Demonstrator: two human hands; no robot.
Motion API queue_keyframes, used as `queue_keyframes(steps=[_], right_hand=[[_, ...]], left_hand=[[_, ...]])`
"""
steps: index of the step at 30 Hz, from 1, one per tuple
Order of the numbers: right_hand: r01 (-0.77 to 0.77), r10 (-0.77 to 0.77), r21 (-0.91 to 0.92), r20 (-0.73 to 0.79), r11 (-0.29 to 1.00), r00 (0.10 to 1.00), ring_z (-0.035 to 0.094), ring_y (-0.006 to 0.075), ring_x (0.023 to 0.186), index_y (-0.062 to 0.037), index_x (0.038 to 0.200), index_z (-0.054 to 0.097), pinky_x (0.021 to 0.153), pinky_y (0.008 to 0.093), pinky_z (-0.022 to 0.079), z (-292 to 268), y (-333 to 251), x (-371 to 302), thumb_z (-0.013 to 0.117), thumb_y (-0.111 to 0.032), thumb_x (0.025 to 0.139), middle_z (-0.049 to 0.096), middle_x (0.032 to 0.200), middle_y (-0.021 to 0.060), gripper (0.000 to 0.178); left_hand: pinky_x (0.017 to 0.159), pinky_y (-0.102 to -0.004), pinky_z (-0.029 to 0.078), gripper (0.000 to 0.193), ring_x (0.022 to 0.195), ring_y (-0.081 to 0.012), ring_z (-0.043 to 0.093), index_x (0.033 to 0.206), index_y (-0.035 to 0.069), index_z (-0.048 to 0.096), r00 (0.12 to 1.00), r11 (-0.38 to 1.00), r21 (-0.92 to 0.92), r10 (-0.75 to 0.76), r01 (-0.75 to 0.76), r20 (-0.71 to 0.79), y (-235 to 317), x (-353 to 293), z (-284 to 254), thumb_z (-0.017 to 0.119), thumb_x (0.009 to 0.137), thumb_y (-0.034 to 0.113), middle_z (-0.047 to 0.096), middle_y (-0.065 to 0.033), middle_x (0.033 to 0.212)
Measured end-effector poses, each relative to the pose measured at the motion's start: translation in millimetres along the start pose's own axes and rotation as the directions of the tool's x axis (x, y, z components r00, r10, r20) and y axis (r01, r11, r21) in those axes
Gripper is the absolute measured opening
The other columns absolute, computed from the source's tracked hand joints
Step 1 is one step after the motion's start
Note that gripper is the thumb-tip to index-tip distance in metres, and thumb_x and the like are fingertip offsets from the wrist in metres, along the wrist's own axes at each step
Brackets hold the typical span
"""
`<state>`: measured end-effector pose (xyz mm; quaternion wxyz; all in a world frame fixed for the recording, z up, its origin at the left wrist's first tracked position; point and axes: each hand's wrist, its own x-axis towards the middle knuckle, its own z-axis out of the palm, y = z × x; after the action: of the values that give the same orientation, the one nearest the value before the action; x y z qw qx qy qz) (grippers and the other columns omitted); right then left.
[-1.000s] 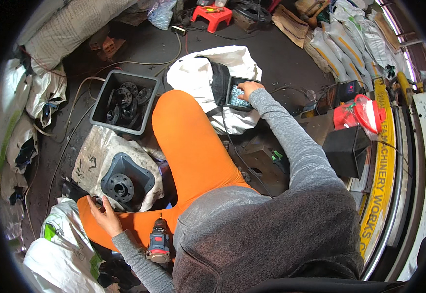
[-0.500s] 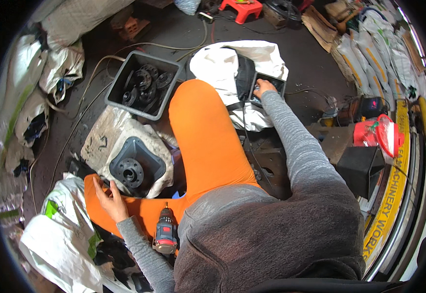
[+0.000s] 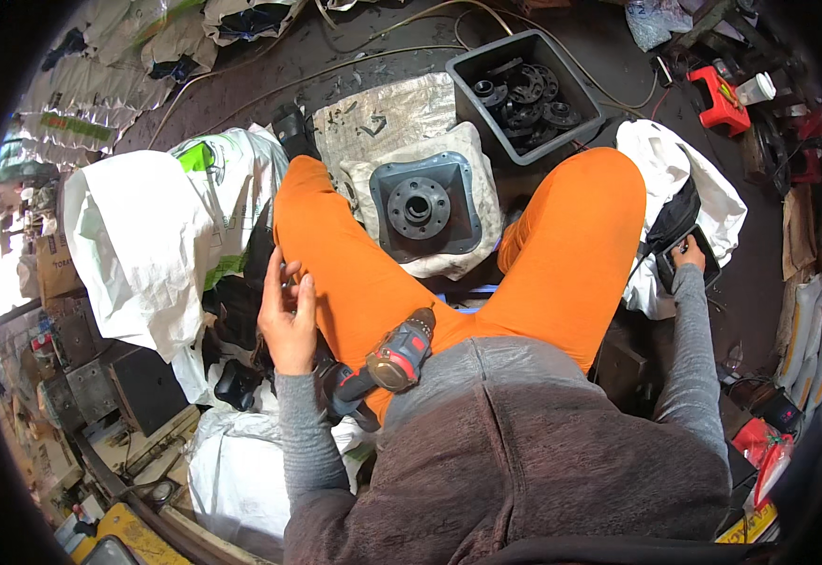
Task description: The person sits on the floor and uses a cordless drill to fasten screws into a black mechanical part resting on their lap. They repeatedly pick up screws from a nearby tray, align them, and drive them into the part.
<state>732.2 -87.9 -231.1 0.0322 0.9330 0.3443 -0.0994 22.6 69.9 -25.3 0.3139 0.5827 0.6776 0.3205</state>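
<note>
The right hand point(image 3: 687, 251) is resting with its fingers inside a small dark box point(image 3: 711, 271); whether they are pinching anything, I cannot tell. The left hand point(image 3: 289, 315) is hanging above the orange trouser leg, fingers curving loosely and standing apart, gripping nothing. A drill point(image 3: 400, 353) with a ridged dark chuck and red-and-grey casing is lying on the lap. Between the knees, a smooth grey metal housing point(image 3: 420, 207), squarish with rounded corners, is sitting on crumpled, stained white cloth point(image 3: 489, 193), its round, hole-ringed flange facing up. Beyond, a rigid grey crate point(image 3: 568, 134) is holding round, dark metal parts point(image 3: 529, 89). Creased white fabric point(image 3: 646, 155) is spreading beside the small box.
</note>
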Motion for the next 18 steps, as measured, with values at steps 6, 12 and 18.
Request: queue_keyframes(steps=[6, 12, 18], right_hand=[[-0.344, 0.346, 0.635, 0.127, 0.692, 0.930, 0.066, 0.0177, 0.065, -0.0078, 0.097, 0.060, 0.049, 0.0307, 0.053, 13.6, 39.8, 9.1, 0.064, -0.007, 0.086, 0.065, 0.083, 0.0084, 0.011], [-0.286, 0.398, 0.874, 0.442, -0.393, 0.804, 0.061, 0.0260, 0.072, -0.0001, 0.090, 0.054, 0.067, 0.0423, 0.055, -8.6, 11.7, -2.9, 0.059, -0.008, 0.084, 0.057, 0.080, 0.0121, 0.012], [0.003, 0.307, 0.550, 0.462, -0.835, 0.832, 0.046, 0.0246, 0.051, -0.0065, 0.067, 0.043, 0.071, 0.0488, 0.053, -48.1, -17.0, -38.4, 0.041, -0.015, 0.075, 0.046, 0.061, 0.0097, 0.012]], left_hand=[[0.079, -0.0242, 0.049, 0.049, 0.088, -0.0086, 0.059, 0.140, 0.005, 0.047, 0.997, 0.988, -0.132, -0.073, 0.077, 0.036, 0.3, -7.5, -18.6, 0.061, 0.094, 0.008, 0.066, -0.0091, 0.108], [0.085, -0.0269, 0.050, 0.046, 0.098, -0.0131, 0.059, 0.142, 0.003, 0.043, 0.987, 0.975, -0.185, -0.103, 0.125, 0.122, -2.5, -1.3, -2.7, 0.056, 0.097, 0.010, 0.062, -0.0075, 0.112], [0.063, -0.0199, 0.042, 0.044, 0.076, -0.0065, 0.053, 0.140, 0.004, 0.046, 0.973, 0.986, -0.132, -0.073, 0.104, 0.217, -17.4, -8.9, -0.2, 0.056, 0.099, 0.016, 0.060, -0.0044, 0.100]])
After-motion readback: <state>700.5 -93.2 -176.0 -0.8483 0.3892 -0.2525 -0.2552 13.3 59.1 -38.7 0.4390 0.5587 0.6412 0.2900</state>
